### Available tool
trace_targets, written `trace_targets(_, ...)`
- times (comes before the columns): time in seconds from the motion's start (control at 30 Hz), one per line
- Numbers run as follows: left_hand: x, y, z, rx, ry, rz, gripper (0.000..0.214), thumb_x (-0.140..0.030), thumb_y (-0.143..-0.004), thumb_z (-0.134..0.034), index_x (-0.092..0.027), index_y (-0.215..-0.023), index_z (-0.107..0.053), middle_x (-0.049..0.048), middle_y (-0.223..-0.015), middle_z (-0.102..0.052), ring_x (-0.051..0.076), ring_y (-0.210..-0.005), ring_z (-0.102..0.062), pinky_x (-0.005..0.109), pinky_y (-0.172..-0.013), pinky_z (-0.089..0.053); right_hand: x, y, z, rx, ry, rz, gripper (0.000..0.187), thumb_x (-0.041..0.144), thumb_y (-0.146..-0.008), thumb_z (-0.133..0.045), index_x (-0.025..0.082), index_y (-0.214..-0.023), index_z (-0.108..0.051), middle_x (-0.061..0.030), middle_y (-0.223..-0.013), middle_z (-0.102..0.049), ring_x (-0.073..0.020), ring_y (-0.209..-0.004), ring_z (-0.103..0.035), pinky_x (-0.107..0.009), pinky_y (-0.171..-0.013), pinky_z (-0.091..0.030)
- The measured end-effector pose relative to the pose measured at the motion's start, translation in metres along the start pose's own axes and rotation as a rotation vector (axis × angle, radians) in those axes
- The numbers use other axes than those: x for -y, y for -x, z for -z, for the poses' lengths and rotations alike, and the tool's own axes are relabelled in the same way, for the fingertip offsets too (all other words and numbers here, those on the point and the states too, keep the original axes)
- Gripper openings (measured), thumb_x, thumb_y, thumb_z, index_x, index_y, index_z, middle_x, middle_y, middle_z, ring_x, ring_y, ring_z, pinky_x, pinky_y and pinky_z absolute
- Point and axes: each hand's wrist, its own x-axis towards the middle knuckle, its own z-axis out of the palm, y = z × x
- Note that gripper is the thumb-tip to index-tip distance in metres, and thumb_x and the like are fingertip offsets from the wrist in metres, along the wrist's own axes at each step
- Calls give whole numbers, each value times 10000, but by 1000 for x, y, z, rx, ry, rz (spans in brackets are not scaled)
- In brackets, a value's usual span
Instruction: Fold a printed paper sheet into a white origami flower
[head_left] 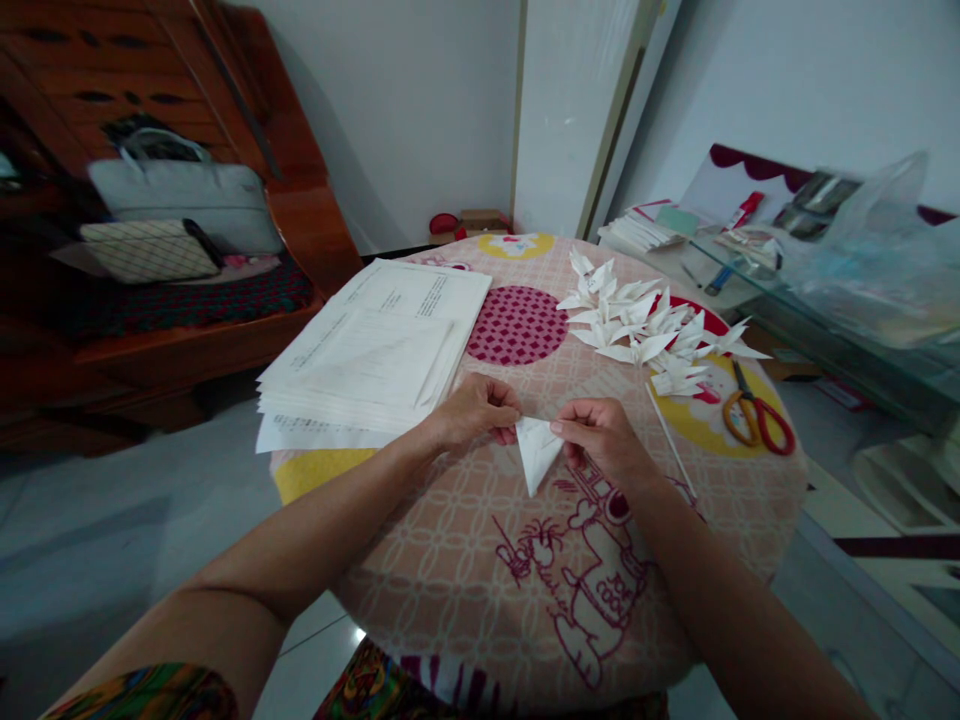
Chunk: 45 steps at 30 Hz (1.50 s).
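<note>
Paper (536, 455): white, folded to a small triangle, point toward the wearer, flat edge away. Sits between both hands, just over the near part of the cloth (450, 545); cannot tell whether touching it. Shows faint crease lines near the flat edge.

In left hand (484, 408): far left corner, pinched between thumb and fingertips, with other fingers curled in. In right hand (604, 435): far right corner, gripped with thumb on top and fingers bent, partly hidden from view.

Beyond and left of left hand: stack (352, 300) of white sheets, some bearing print, topped with smaller sheets (382, 355). Reaches close to the left wrist.

Beyond right hand, toward the right: cranes (637, 350), white, folded, heaped together with wings spread. Just right of right hand: stick (671, 440), thin, pale, lying at a slant. Farther right: scissors (752, 402), blades pointing away from the wearer, with one orange loop and one red.

Nearer than right hand: figure (592, 590) in magenta outline on the pink cloth, lettered "JOE COOL".

Well left of left hand: bench (307, 225), wooden, bearing grey bag (195, 195) and quilted purse (150, 250). Well right of right hand: glass shelf (825, 340), plastic bag (862, 250) on top.
</note>
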Motion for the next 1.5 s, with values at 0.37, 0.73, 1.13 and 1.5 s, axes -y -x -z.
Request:
trace_targets(0.37, 11, -3, -19, 0, -36, -55, 215, -297, -657, -740, -99, -654, -655, -7, -573, -572, 59, -507, -467, 193, -492, -302, 3, 0, -7, 20, 17, -11, 242, 377, -682, -727, 167, -636, -616, 42, -450, -577, -77, -330, -471, -171, -327, -342)
trace_targets(0.73, 16, -4, -15, -76, -85, -53, 173, -270, -603, -699, -113, -614, -626, -17, -557, -544, 71, -514, -427, 218, -498, -260, 1, -2, -3, 5, 48, -11, 157, 307, -696, -654, 172, -622, -621, 43, -448, -572, -86, -339, -491, -180, -332, -347)
trace_targets(1.13, 13, -6, -15, -108, -68, -22, 132, -232, -608, -677, -110, -596, -626, -18, -525, -547, 65, -487, -441, 207, -480, -292, -1, -5, -5, 38, 51, 7, 228, 376, -713, -685, 165, -647, -627, 27, -487, -607, -89, -364, -523, -183, -358, -391)
trace_targets(1.5, 6, -6, -6, -161, 230, -2, 127, -204, -664, -646, -100, -734, -670, 63, -650, -694, 133, -552, -636, 249, -568, -526, 4, -6, 5, -113, -175, -76, 219, 356, -618, -741, 169, -606, -629, 35, -448, -587, -101, -313, -500, -197, -294, -369)
